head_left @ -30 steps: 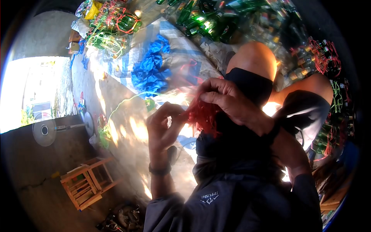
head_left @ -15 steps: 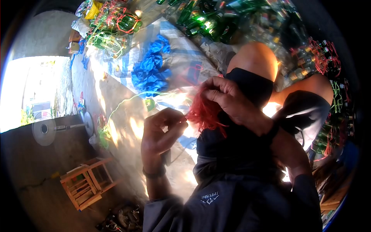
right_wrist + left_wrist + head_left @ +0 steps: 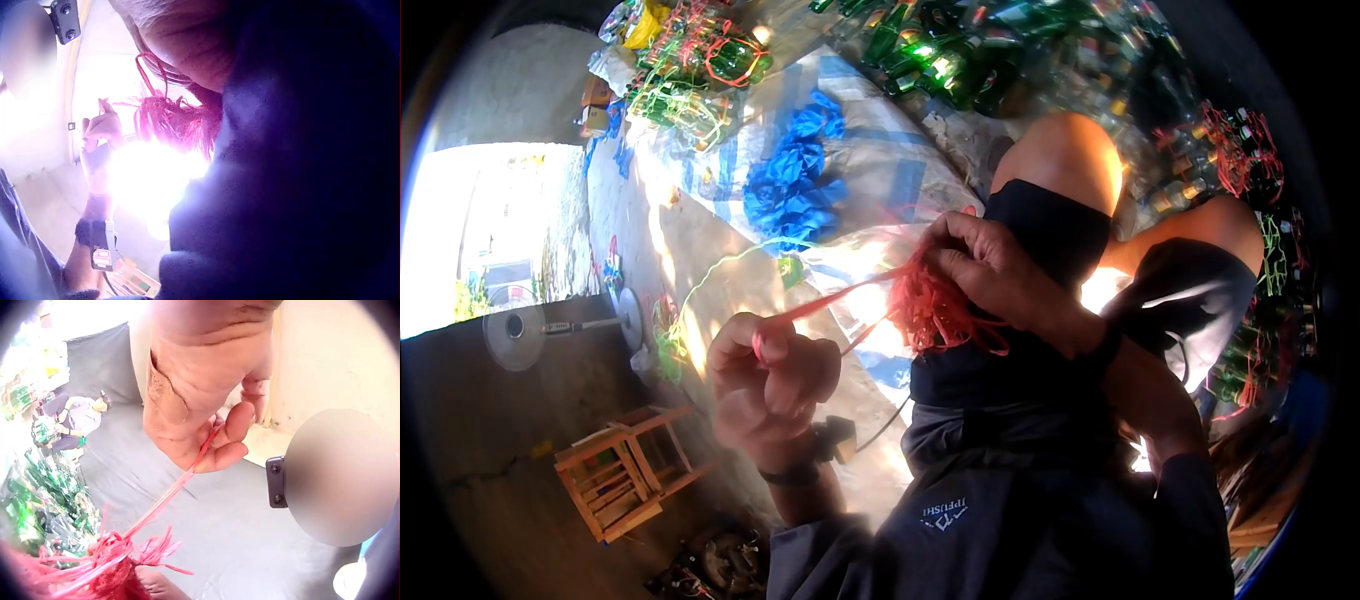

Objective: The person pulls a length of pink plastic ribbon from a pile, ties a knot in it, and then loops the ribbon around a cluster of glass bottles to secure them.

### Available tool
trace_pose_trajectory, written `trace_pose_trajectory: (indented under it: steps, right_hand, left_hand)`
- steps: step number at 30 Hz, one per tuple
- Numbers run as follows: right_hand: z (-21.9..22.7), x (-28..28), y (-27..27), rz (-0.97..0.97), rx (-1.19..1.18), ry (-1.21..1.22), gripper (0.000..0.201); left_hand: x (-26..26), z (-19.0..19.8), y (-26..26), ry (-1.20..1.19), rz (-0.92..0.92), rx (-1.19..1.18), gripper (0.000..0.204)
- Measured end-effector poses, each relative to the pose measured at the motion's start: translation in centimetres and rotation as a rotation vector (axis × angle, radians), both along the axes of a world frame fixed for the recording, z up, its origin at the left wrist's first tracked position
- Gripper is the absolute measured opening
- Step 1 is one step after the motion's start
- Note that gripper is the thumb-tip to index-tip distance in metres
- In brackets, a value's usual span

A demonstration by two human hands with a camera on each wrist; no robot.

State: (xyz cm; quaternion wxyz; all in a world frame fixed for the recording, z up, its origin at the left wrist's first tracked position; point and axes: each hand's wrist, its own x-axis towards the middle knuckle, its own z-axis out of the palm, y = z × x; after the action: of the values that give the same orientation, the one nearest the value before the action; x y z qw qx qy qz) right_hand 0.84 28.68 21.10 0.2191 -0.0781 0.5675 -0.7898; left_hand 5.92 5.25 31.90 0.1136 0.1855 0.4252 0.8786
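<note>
A tangled bundle of red plastic twine (image 3: pixel 935 305) hangs from my right hand (image 3: pixel 990 262), whose thumb and fingers pinch its top above my lap. From the bundle a strand stretches taut across to my left hand (image 3: pixel 775 375), and the curled fingers there grip its end. The left wrist view shows the strand (image 3: pixel 165 499) running from between those fingers down to the bundle (image 3: pixel 115 569). In the right wrist view a loop of twine (image 3: pixel 147 72) stands up from the bundle, while glare washes out the area below it.
Crumpled blue plastic (image 3: pixel 795 175) lies on a white woven sheet (image 3: pixel 870 110). Green glass bottles (image 3: pixel 930 60) are heaped ahead, with tied bundles at both sides. A wooden stool (image 3: pixel 625 470) and a fan (image 3: pixel 515 335) are at left. Another person (image 3: pixel 75 422) sits beside bottles.
My left hand has moved away from the bundle, toward the left and lower, drawing a red strand out taut. The right hand has kept its pinch on the bundle, nearly in place.
</note>
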Motion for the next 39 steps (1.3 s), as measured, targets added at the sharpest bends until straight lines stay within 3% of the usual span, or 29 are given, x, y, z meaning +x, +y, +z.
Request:
trace_pose_trajectory:
  steps: [1, 3, 6, 13, 16, 18, 19, 21, 25, 27, 28, 30, 34, 36, 37, 39]
  right_hand:
    - [-0.4, 0.1, -0.2, -0.001, 0.000, -0.001, 0.014]
    - [-1.2, 0.1, -0.6, -0.055, 0.023, 0.085, 0.014]
    - [-1.0, -0.1, -0.5, -0.031, 0.076, 0.075, 0.014]
    - [-1.8, -0.1, -0.8, -0.046, 0.078, 0.102, 0.012]
    - [-1.7, 0.0, -1.0, -0.070, 0.106, 0.174, 0.014]
    - [-2.3, 0.1, -1.1, -0.066, 0.146, 0.257, 0.019]
    - [-2.3, 0.2, -1.1, -0.065, 0.146, 0.255, 0.019]
    - [-2.2, 0.6, -1.2, -0.169, 0.179, 0.440, 0.026]
    - [2.1, 0.6, -0.2, -0.146, 0.132, 0.495, 0.032]
    - [2.8, 0.5, -0.2, -0.208, 0.324, 0.789, 0.030]
    - [2.7, 0.3, -0.3, -0.210, 0.327, 0.786, 0.030]
    - [2.4, -0.3, -0.3, -0.246, 0.420, 0.983, 0.025]
    - [2.5, -0.6, 0.0, -0.112, 0.295, 0.848, 0.016]
    - [3.5, -0.3, 0.3, -0.006, 0.012, 0.462, 0.012]
    - [3.7, -0.3, 0.7, -0.008, 0.015, 0.458, 0.012]
    - [4.1, -0.8, 1.5, 0.040, -0.075, 0.208, 0.015]
  left_hand:
    - [0.0, 0.2, -0.2, -0.001, -0.001, 0.000, 0.036]
    - [-0.1, 0.6, -0.6, -0.077, -0.054, -0.100, 0.060]
    - [-0.4, 0.9, 0.2, 0.003, -0.007, -0.073, 0.075]
    - [-0.8, 2.3, 2.6, 0.052, 0.125, -0.010, 0.084]
    - [-1.2, 2.5, 3.0, 0.093, 0.118, -0.152, 0.090]
    - [-1.1, 2.0, 3.4, 0.156, 0.279, -0.357, 0.095]
    - [-0.5, 2.7, 4.0, 0.048, 0.361, -0.385, 0.093]
    - [-0.2, 2.4, 3.8, 0.085, 0.334, -0.420, 0.091]
    - [0.0, 1.9, 4.8, 0.055, 0.322, -0.518, 0.078]
    - [0.1, 2.0, 4.9, 0.038, 0.292, -0.591, 0.073]
    - [0.2, 2.0, 5.0, 0.022, 0.262, -0.662, 0.069]
    - [-0.3, 1.3, 5.8, 0.109, 0.357, -0.721, 0.066]
    - [-1.3, 1.3, 5.6, 0.104, 0.367, -0.845, 0.051]
    - [-1.9, 0.5, 4.6, 0.119, 0.323, -0.837, 0.042]
    - [-2.2, -0.1, 4.4, 0.110, 0.377, -0.898, 0.033]
    - [-2.9, -0.9, 3.3, 0.105, 0.383, -0.906, 0.030]
